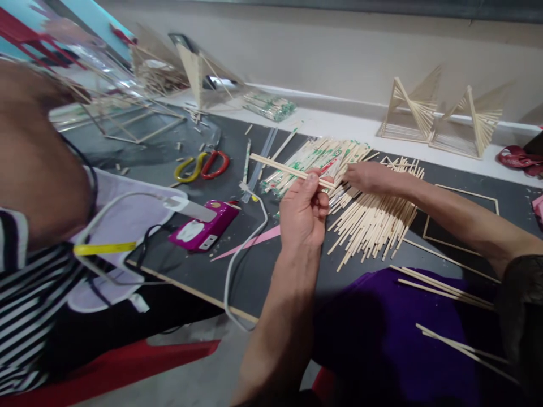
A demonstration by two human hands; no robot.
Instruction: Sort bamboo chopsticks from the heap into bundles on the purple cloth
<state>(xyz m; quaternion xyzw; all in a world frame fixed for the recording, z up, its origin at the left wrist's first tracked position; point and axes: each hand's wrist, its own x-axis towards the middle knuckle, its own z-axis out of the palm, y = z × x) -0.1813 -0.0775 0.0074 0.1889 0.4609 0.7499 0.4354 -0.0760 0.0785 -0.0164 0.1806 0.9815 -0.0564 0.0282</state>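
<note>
My left hand (306,203) is closed around a few bare wooden chopsticks (275,164), raised over the table and pointing to the upper left. Close by their right end is my right hand (360,176), its fingers curled downward. What those fingers hold, if anything, is hidden. Beneath and beside it spreads a large pile of loose chopsticks (373,220). Behind both hands lie chopsticks in printed plastic wrappers (309,161). Several more sticks (441,288) rest on the purple cloth over my lap.
Scissors (201,165), a purple power strip (203,226) and a white cord (229,282) lie to the left, beside another person's arm (38,164). Two twisted stick frames (409,113) stand against the wall. A flat stick rectangle (460,192) lies right.
</note>
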